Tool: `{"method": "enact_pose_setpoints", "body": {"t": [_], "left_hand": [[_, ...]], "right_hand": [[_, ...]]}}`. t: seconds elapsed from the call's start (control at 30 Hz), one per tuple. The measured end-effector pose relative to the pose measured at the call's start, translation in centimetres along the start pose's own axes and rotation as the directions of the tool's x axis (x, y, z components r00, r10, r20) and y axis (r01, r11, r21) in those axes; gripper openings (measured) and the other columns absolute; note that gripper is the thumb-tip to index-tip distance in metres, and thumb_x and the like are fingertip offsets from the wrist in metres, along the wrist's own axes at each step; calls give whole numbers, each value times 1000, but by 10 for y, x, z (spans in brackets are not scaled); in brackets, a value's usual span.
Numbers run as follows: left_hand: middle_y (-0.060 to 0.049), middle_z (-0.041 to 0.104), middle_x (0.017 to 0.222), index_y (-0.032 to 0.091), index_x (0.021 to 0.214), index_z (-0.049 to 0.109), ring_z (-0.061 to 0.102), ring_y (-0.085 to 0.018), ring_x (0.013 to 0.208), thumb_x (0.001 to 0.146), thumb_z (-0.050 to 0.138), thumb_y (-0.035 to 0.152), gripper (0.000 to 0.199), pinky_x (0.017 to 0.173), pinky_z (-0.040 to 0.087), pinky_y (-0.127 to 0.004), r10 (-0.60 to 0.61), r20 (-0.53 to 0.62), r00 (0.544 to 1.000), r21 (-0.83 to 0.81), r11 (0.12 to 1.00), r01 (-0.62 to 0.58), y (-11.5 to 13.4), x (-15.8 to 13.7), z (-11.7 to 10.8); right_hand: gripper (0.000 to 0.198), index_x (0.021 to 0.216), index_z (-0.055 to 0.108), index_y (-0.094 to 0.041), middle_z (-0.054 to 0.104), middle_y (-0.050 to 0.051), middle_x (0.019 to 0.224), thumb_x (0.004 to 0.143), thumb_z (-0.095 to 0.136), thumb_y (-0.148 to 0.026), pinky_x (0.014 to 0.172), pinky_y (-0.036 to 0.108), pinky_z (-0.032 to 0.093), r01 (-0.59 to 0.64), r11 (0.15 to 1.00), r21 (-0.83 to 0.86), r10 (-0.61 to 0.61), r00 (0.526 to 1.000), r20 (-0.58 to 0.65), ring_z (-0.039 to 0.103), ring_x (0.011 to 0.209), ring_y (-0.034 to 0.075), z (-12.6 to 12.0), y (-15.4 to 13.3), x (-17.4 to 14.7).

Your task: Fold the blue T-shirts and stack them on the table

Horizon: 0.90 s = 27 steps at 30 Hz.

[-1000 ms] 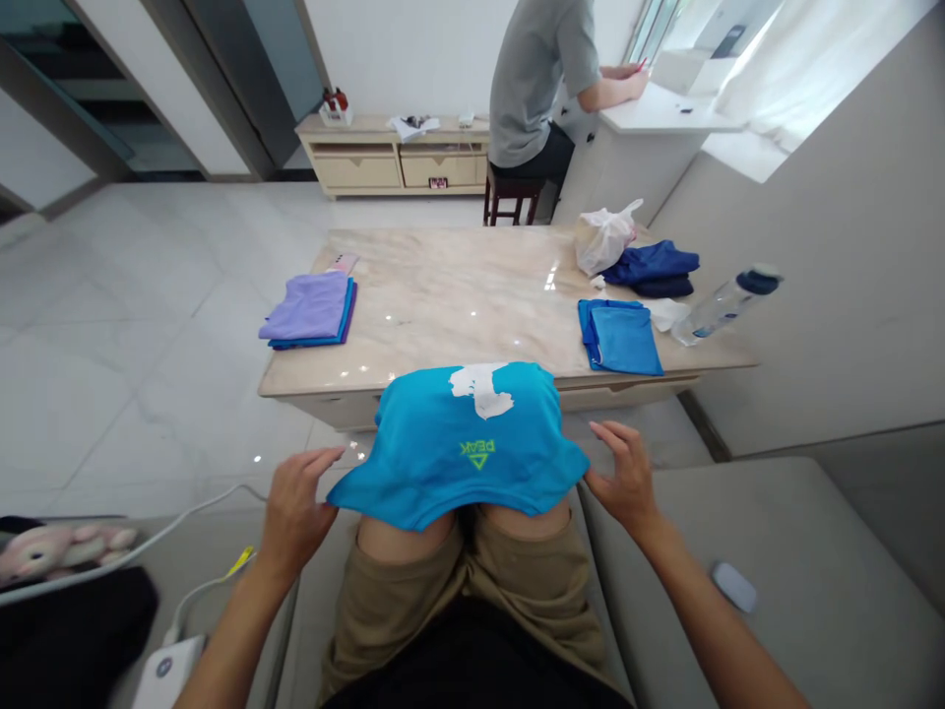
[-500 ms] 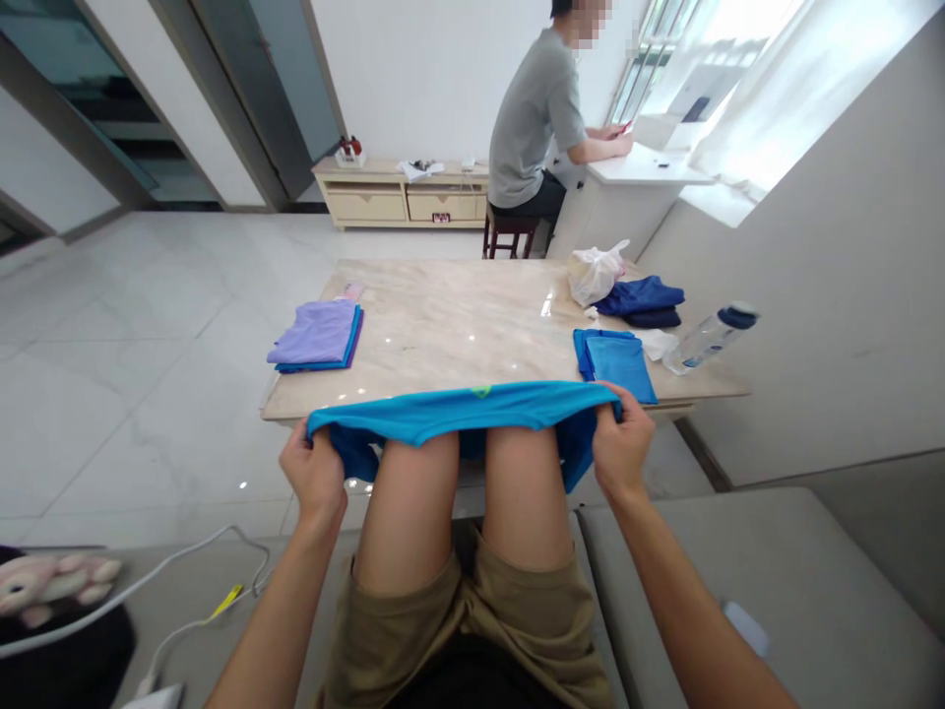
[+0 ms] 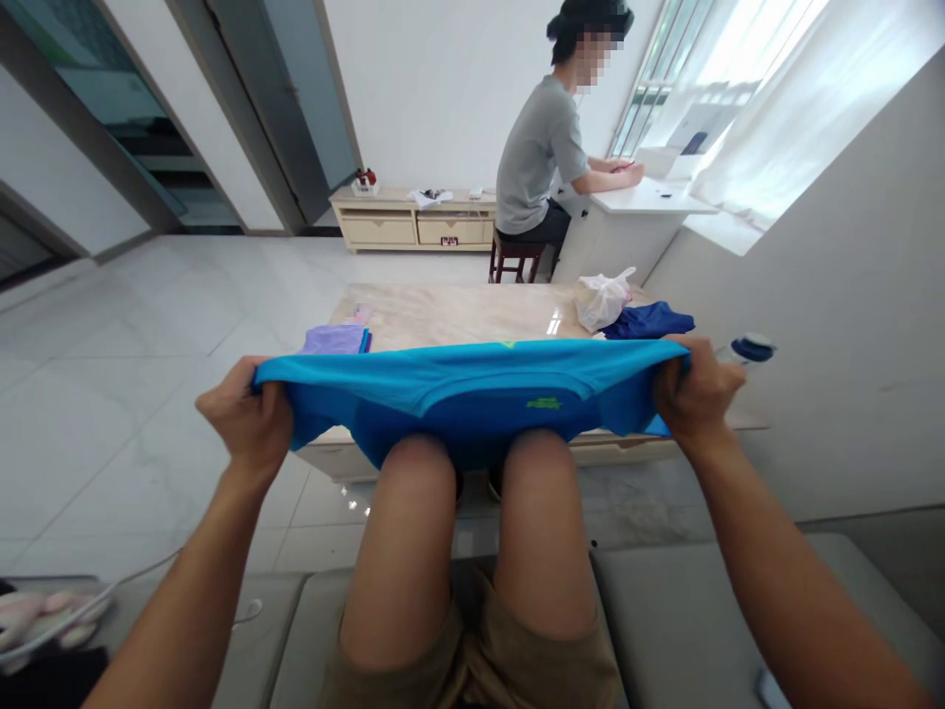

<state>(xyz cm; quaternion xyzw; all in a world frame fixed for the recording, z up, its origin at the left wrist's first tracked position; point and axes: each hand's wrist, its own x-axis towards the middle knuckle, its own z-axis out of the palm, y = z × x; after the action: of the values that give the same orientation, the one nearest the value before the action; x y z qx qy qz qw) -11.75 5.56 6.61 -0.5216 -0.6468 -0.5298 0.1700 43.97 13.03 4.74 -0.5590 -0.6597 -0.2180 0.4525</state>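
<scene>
A bright blue T-shirt (image 3: 472,394) is stretched taut across the view above my knees, its neckline and a small green print facing me. My left hand (image 3: 251,414) grips one end of it, fingers closed round the cloth. At the other end my right hand (image 3: 698,389) is closed on the fabric too. Beyond the shirt, on the low table, lies a pile of folded clothes with a lilac one (image 3: 334,340) on top. The folded blue cloth on the table's right is mostly hidden behind the shirt and my right hand.
The marble-topped table (image 3: 458,310) carries a white plastic bag (image 3: 603,298), a dark blue garment (image 3: 650,321) and a bottle (image 3: 749,349). Farther back, a person in grey (image 3: 538,153) sits at a white desk (image 3: 650,202). A grey sofa (image 3: 679,611) is beneath me.
My hands have moved apart and slightly up, pulling the T-shirt wider. More of its front and green print now shows. The view has tilted upward a little.
</scene>
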Motion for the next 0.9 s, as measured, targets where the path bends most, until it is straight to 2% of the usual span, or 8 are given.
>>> {"method": "enact_pose_setpoints", "body": {"t": [0.13,0.3,0.4,0.53,0.67,0.77,0.83,0.9], "left_hand": [[4,45,54,21,71,62,40,-14,54,85,58,26,15,64,29,-30,-57,188,980,113,993,37,-12,19,28],[3,46,59,23,77,65,42,-16,58,93,60,33,20,67,29,-30,-73,405,911,150,989,12,-43,27,89],[1,52,64,21,82,68,47,-17,62,96,59,35,22,70,33,-29,-69,472,879,144,990,0,-65,42,138],[-3,62,68,22,80,68,59,-21,70,99,55,37,28,71,36,-31,-50,579,814,150,988,-46,-98,64,216],[-6,68,69,26,73,67,67,-26,77,99,55,42,33,70,38,-33,-49,637,770,185,978,-92,-142,74,304],[-6,69,69,26,68,64,70,-26,84,100,56,44,39,76,44,-33,-93,659,747,239,967,-91,-176,78,363],[-5,73,79,21,75,68,71,-23,95,103,57,48,40,85,48,-31,-149,683,715,301,949,-89,-190,80,391],[-8,79,106,10,99,74,70,-23,111,105,61,47,39,99,50,-33,-179,694,698,335,937,-94,-190,80,405]], "right_hand": [[40,94,79,-23,68,8,64,106,52,-50,57,34,32,62,998,-24,-62,997,39,56,53,22,34,8,19],[43,84,75,-23,63,5,57,106,49,-49,58,33,25,102,992,-68,-91,985,144,51,51,21,106,32,24],[45,73,68,-24,59,6,54,105,51,-51,60,33,23,104,990,-100,-80,971,224,50,52,21,158,54,36],[46,74,67,-24,60,7,57,105,51,-52,62,33,24,108,989,-99,-67,935,347,54,58,23,234,80,56],[46,82,71,-23,66,8,66,109,51,-55,69,33,34,72,993,-94,-23,895,445,62,71,27,319,97,65],[45,91,74,-22,71,10,76,111,54,-56,78,35,44,49,996,-74,-1,843,538,67,84,30,380,104,68],[40,101,77,-19,74,13,85,110,59,-54,85,40,48,24,996,-81,28,807,590,69,93,33,414,107,72],[36,120,76,-14,77,18,99,109,63,-46,91,46,51,-17,993,-114,84,781,619,70,102,37,434,106,74]]}}
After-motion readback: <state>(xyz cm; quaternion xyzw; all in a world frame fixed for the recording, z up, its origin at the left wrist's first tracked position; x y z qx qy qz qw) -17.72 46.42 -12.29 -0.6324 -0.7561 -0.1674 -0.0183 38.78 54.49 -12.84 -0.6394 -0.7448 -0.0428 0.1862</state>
